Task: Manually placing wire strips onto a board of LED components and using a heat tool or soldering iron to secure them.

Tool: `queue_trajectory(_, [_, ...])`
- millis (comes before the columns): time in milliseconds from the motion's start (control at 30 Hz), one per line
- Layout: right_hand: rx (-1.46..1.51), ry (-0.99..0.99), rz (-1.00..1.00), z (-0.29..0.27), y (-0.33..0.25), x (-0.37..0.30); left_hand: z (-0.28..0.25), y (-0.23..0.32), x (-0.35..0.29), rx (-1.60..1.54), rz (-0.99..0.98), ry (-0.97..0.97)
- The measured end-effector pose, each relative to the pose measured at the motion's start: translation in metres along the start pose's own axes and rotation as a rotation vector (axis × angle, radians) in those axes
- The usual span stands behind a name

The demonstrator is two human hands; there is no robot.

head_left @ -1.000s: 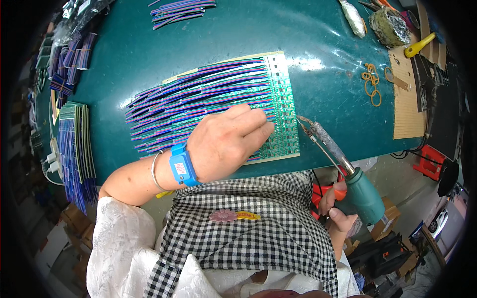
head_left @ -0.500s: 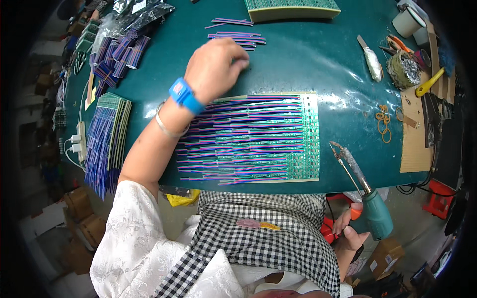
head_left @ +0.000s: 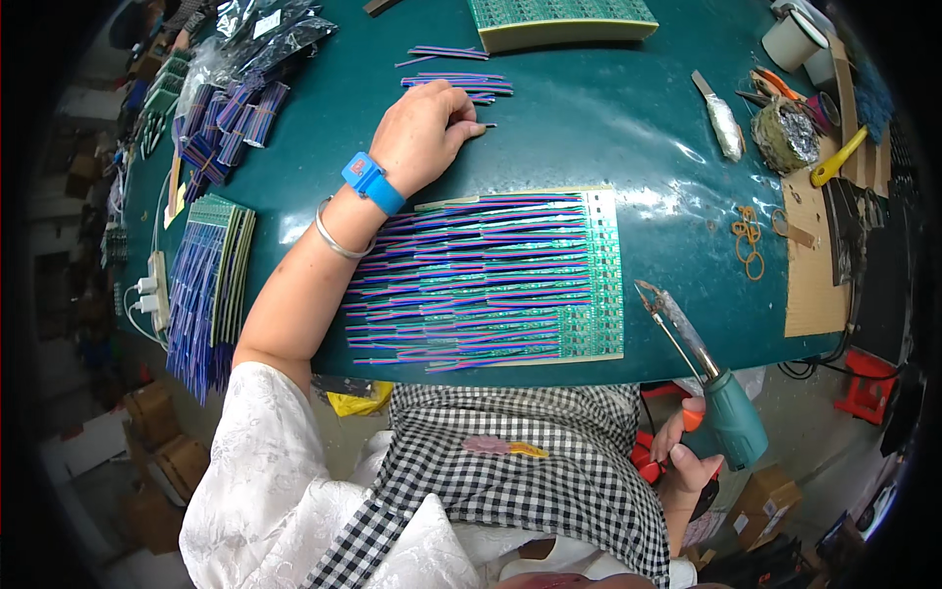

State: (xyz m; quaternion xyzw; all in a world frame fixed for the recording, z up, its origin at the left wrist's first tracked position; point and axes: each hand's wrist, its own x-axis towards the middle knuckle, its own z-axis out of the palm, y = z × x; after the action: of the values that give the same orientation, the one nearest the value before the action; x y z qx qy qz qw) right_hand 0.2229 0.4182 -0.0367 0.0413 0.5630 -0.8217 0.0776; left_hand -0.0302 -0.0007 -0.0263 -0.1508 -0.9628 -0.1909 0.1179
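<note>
My left hand (head_left: pixel 424 133), with a blue wristband and a silver bangle on the wrist, reaches over the teal table (head_left: pixel 608 128). Its fingers pinch a short blue and pink wire piece (head_left: pixel 481 126) taken from a small loose bunch of wires (head_left: pixel 461 83). Closer to me lies a green circuit board panel (head_left: pixel 589 285) with several blue and pink wires laid across it in rows. My right hand (head_left: pixel 682 461) hangs below the table edge and grips the teal handle of a soldering iron (head_left: pixel 702 368), whose tip points up over the table's front edge.
A stack of wired boards (head_left: pixel 206 285) lies at the left beside a white power strip (head_left: pixel 152 294). Another green panel stack (head_left: pixel 559 20) sits at the back. Tape rolls (head_left: pixel 790 39), a solder coil (head_left: pixel 785 137), rubber bands (head_left: pixel 751 245) and cardboard (head_left: pixel 810 255) are at the right.
My left hand left the wired panel and reached back to the loose wire bunch. The view has tilted up the table. My right hand still holds the soldering iron low at the right.
</note>
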Motion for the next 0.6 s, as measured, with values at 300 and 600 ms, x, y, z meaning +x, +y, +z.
queue_trajectory(300, [-0.007,0.015,0.086,-0.002,-0.009,-0.017,-0.033,0.124,-0.050,-0.553,0.219,-0.260])
queue_trajectory(600, [-0.005,-0.020,0.108,-0.005,-0.004,-0.034,0.010,0.134,-0.097,-0.427,0.389,-0.230])
